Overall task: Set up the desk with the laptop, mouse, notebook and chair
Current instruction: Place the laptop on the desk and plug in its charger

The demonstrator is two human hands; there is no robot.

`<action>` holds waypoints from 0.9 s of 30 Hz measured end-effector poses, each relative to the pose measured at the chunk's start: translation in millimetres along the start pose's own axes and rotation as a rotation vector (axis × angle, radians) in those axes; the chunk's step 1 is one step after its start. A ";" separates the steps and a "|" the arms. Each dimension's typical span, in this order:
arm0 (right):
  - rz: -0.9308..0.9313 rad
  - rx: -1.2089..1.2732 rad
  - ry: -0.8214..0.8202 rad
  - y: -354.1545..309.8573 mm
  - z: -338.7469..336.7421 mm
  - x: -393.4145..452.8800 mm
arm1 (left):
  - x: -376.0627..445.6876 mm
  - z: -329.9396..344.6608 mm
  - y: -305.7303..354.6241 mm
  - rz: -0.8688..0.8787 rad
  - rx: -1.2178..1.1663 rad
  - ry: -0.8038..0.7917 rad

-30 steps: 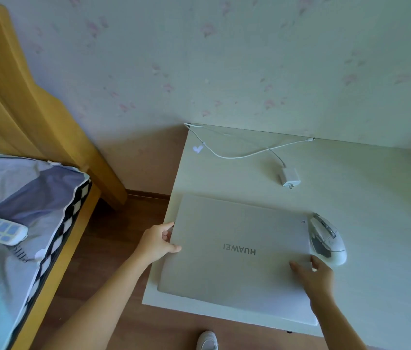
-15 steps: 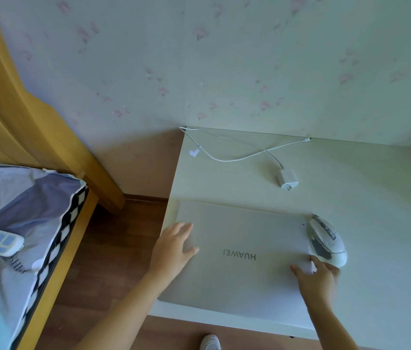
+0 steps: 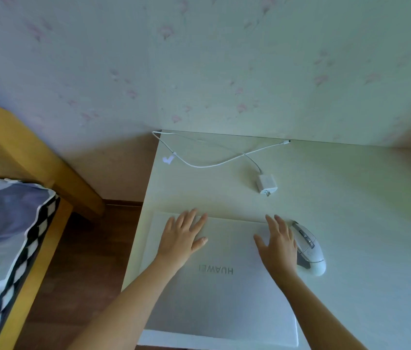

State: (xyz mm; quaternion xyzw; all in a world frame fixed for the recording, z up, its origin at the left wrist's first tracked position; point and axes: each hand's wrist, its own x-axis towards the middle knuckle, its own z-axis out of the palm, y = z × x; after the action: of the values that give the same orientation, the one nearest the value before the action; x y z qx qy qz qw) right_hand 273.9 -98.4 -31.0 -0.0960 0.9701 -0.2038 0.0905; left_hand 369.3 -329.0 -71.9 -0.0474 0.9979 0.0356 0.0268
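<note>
Item: closed silver-white slim metal laptop with its brand lettering upside down to the wearer, lying flat on the pale white-grained desk top, its left edge near the desk's left edge and its near edge close to the desk's near edge. Left hand: fingers straight and spread, palm flat on the lid's far left part, gripping nothing. Right hand: likewise flat and spread on the lid's far right part, fingertips reaching the far edge. Adjacent: white and grey computer mouse, just beside the laptop's right edge and very close to the right hand (contact cannot be told). Far of the laptop: white charger plug with its thin white cable looping toward the far left corner. Step in hand, as judged: seating or sliding the laptop into place. Recommended handling: press evenly with both palms so the lid slides straight, not skewed; keep the right hand's edge from nudging the mouse; stop short of the plug. Notebook and chair: not in view.
</note>
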 end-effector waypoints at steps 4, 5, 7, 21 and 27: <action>-0.044 0.013 0.024 -12.2 -13.2 57.6 | 42.2 -15.4 11.1 0.008 0.014 0.073; -0.041 0.020 0.022 -14.6 -14.4 73.1 | 55.1 -18.6 14.8 0.012 0.015 0.089; -0.025 0.034 0.009 -18.0 -14.6 100.1 | 82.1 -26.0 20.8 0.008 0.003 0.104; 0.006 0.350 -0.109 -19.5 -10.8 188.5 | 217.7 -45.8 32.0 0.194 -0.073 0.055; 0.296 1.030 -0.310 -32.7 -21.5 202.9 | 215.6 -48.3 60.8 0.031 -0.644 0.083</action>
State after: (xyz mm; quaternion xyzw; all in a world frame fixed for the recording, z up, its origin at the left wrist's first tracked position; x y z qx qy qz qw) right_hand 78.3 -165.0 -25.9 0.0689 0.7236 -0.6200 0.2952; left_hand 146.7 -292.1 -31.9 -0.0398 0.9362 0.3477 -0.0310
